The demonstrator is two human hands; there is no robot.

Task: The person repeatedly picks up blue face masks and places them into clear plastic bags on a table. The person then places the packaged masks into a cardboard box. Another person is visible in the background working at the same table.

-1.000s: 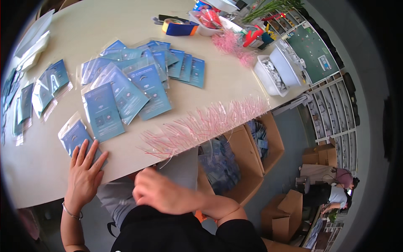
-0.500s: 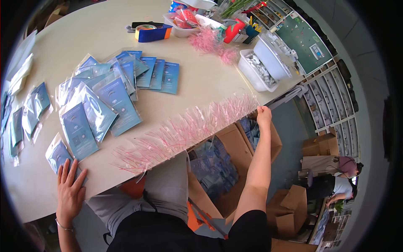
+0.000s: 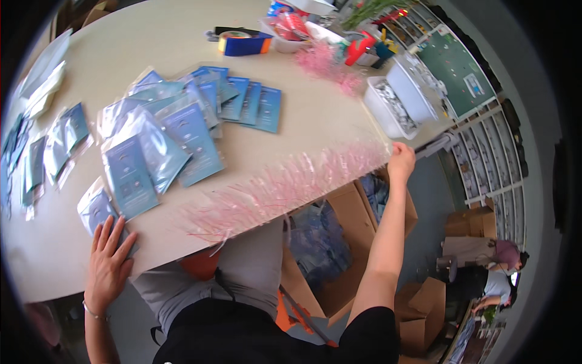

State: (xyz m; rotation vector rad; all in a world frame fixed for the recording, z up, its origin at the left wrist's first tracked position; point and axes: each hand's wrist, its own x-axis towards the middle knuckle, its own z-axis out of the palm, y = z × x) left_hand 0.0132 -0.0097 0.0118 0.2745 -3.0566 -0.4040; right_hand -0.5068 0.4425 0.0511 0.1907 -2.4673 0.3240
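My left hand (image 3: 110, 261) lies with its fingers spread on the lower end of a blue packet in a clear sleeve (image 3: 97, 205), near the table's front edge. A long fringe of pink and clear tinsel (image 3: 285, 182) runs along that edge, from near the middle out to the right corner. At its right end my right hand (image 3: 400, 162) is closed in a pinch on the tinsel; the fingertips are partly hidden. Several blue packets in clear sleeves (image 3: 193, 142) lie overlapping beyond my left hand.
More sleeved packets (image 3: 56, 145) lie at the far left. A tape dispenser (image 3: 245, 45), pink tinsel bunches (image 3: 324, 60) and a white tub of small parts (image 3: 388, 109) stand toward the back. Below the edge are cardboard boxes (image 3: 342, 212) of bagged goods. Two people work at the right.
The view has shifted, so the table and what lies on it appear farther right. Both hands keep their places, the left on the packet and the right at the end of the tinsel.
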